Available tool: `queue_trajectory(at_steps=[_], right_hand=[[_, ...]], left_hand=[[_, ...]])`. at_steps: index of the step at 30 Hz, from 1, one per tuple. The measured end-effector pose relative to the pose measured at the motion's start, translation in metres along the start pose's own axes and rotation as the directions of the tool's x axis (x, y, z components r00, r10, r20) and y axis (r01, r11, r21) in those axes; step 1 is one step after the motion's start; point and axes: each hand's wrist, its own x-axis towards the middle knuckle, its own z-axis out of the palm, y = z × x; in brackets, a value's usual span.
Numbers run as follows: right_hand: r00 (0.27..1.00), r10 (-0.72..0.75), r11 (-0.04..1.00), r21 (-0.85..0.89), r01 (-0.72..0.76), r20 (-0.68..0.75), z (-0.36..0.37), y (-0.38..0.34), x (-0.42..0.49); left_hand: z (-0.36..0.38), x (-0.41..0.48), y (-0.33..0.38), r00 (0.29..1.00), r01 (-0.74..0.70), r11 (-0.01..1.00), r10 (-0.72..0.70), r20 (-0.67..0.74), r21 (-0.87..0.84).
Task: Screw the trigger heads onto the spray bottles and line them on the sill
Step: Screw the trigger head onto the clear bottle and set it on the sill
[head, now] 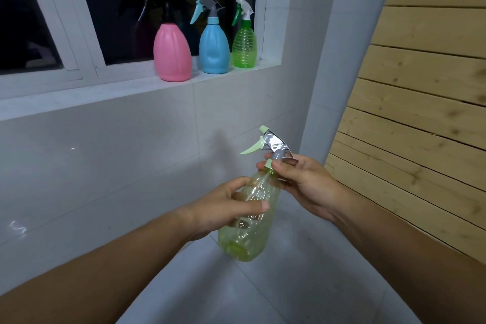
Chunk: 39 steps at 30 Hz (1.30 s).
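Here, from a head-worn camera looking down, a person holds a translucent yellow-green plastic spray bottle (249, 234) in mid-air in front of a glossy white tiled wall (105, 155). The left hand (223, 208) curls its fingers and thumb around the bottle's belly. It tilts the neck up and to the right, probably to steady the body against twisting.

The right hand (307, 184) pinches the pale green screw collar (268, 164) between thumb and fingertips. The grey and pale green trigger head (273, 143) stands above the collar, nozzle pointing left. This grip suits turning the collar rather than the whole head (whether the thread is fully tight cannot be told).

Up and to the left, a white window sill (105, 89) carries three assembled bottles in a row before a dark window (39, 21). First is an opaque pink ribbed bottle (172, 52) with a black head. Just beside it stands an opaque blue bottle (213, 47) with a light blue and grey head. Last is a clear green ridged bottle (244, 47) with a white and green head, near the right end of the recess. All three nozzles face left.

The held bottle looks like the last to finish, and its place would likely be left of the pink one. Pale wooden slats (420, 87) cover the wall at right.
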Motion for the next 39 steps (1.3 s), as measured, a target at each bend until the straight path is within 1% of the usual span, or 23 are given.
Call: queue_trajectory(at_steps=[5, 11, 13, 16, 19, 20, 22, 24, 26, 28, 31, 33, 36, 39], right_hand=[[0.993, -0.07, 0.998, -0.012, 0.069, -0.092, 0.006, 0.002, 0.0], [0.98, -0.111, 0.993, -0.048, 0.105, -0.164, 0.008, 0.003, 0.002], [0.981, -0.104, 0.994, -0.053, 0.096, -0.166, 0.007, 0.003, 0.001], [0.987, -0.066, 0.998, -0.015, 0.064, -0.145, 0.006, 0.003, 0.001], [0.993, -0.052, 0.999, -0.006, 0.051, -0.106, 0.006, -0.001, -0.001], [0.993, -0.047, 0.999, -0.022, 0.045, -0.109, 0.008, -0.003, -0.001], [0.99, -0.043, 0.993, -0.114, 0.027, -0.138, 0.012, -0.006, -0.002], [0.986, -0.049, 0.969, -0.248, 0.007, -0.162, 0.016, -0.007, -0.004], [0.99, -0.056, 0.937, -0.348, 0.007, -0.131, 0.026, -0.01, -0.005], [0.995, -0.077, 0.909, -0.413, 0.044, -0.064, 0.04, -0.015, -0.002], [0.988, -0.151, 0.895, -0.418, 0.153, 0.039, 0.064, -0.028, 0.01], [0.978, -0.196, 0.885, -0.415, 0.21, 0.078, 0.083, -0.044, 0.027], [0.963, -0.238, 0.851, -0.451, 0.269, 0.125, 0.111, -0.068, 0.055], [0.949, -0.283, 0.806, -0.502, 0.312, 0.136, 0.143, -0.086, 0.09]], left_hand=[[0.002, -0.001, 0.0, 0.996, -0.061, 0.992, 0.069, -0.062, 0.112], [0.008, 0.002, 0.002, 0.98, -0.132, 0.967, 0.161, -0.12, 0.219], [0.009, 0.002, 0.002, 0.979, -0.129, 0.961, 0.163, -0.126, 0.246], [0.009, 0.003, 0.002, 0.984, -0.102, 0.96, 0.136, -0.117, 0.26], [0.006, 0.0, 0.006, 0.991, -0.081, 0.97, 0.104, -0.086, 0.23], [0.006, -0.001, 0.007, 0.991, -0.072, 0.977, 0.093, -0.095, 0.2], [0.002, -0.003, 0.014, 0.985, -0.053, 0.995, 0.066, -0.157, 0.088], [-0.004, -0.002, 0.023, 0.971, -0.074, 0.996, 0.059, -0.234, -0.056], [-0.012, 0.0, 0.033, 0.947, -0.129, 0.987, 0.095, -0.306, -0.094], [-0.022, -0.001, 0.047, 0.92, -0.196, 0.978, 0.156, -0.36, -0.077], [-0.04, -0.008, 0.07, 0.871, -0.304, 0.952, 0.261, -0.415, -0.04], [-0.059, -0.014, 0.088, 0.839, -0.357, 0.934, 0.321, -0.44, 0.001], [-0.092, -0.024, 0.116, 0.815, -0.381, 0.924, 0.355, -0.458, 0.038], [-0.133, -0.037, 0.141, 0.79, -0.349, 0.931, 0.352, -0.503, 0.104]])
